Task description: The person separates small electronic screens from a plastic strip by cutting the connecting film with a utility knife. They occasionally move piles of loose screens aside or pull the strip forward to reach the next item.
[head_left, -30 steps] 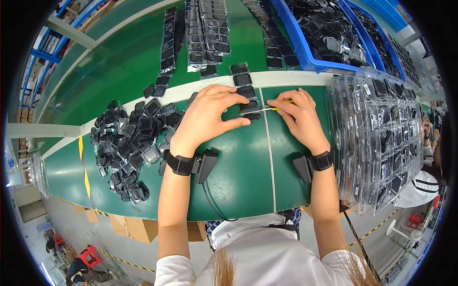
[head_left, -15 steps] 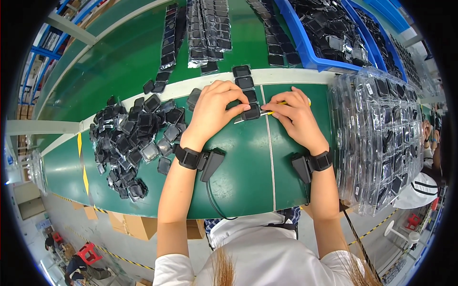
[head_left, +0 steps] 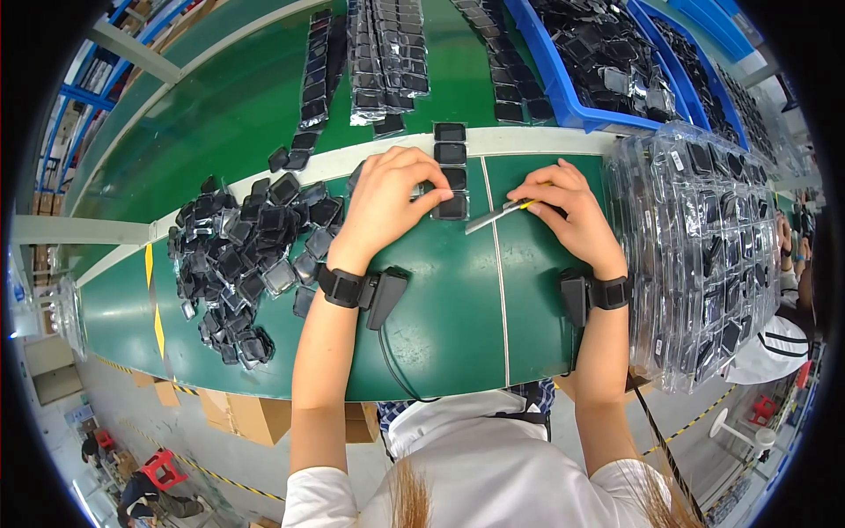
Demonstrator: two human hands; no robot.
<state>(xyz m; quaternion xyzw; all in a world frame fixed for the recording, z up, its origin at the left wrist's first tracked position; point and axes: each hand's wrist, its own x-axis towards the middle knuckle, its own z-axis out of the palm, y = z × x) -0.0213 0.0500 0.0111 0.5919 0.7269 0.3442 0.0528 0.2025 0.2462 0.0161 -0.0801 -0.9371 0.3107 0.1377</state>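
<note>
A short strip of square black pieces in clear film (head_left: 451, 155) lies near the table's far edge, its lower end toward me. My left hand (head_left: 389, 198) is closed at the strip's left side, thumb and forefinger pinching its edge beside the lower pieces. To the right of the strip, my right hand (head_left: 568, 211) is closed round a knife (head_left: 495, 216) with a yellow handle. The knife's long metal blade points left and toward me, apart from the strip. Fingers cover most of the handle.
Loose square black pieces (head_left: 255, 229) form a pile to the left. Long strips of such pieces (head_left: 383, 62) lie beyond the white ledge (head_left: 546, 141). A blue bin (head_left: 572, 110) full of pieces stands at the far right, with stacked clear trays (head_left: 695, 255) nearer me.
My right hand has moved right and drawn the knife out from under the strip toward the right. The strip now lies straighter. My left hand stays at its edge.
</note>
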